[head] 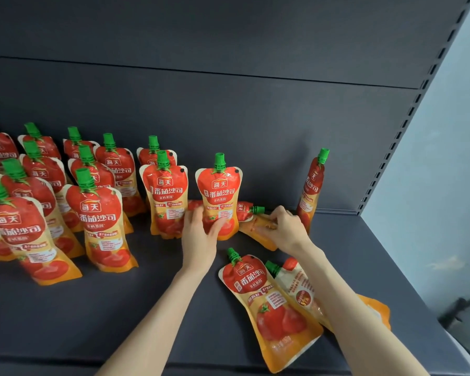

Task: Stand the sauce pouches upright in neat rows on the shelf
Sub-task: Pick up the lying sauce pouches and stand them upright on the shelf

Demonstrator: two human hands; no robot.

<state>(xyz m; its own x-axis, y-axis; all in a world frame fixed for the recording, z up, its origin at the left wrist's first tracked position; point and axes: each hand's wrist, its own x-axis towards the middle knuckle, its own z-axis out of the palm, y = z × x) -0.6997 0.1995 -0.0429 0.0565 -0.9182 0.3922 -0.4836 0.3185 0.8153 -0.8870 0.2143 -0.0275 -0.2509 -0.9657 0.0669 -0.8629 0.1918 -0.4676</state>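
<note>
Nearest, flat tomato-sauce pouch (pixel 269 302) lies at shelf (pixel 120 308) front. My left grip (pixel 201 234) clasps upright pouch (pixel 219 194), steadying it; my right grip (pixel 285 226) pinches fallen pouch (pixel 258 237), likely to raise it.

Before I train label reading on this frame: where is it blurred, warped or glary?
Head view: the centre red sauce pouch with a green cap is sharp; pouches at the left edge are smeared and splay outward, lens warp; the dark grey metal shelf is softly lit, without harsh glare.

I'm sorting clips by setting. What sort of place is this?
Probably a shop aisle: a dark metal shelf with slotted uprights, stocked with rows of identical sauce pouches.
</note>
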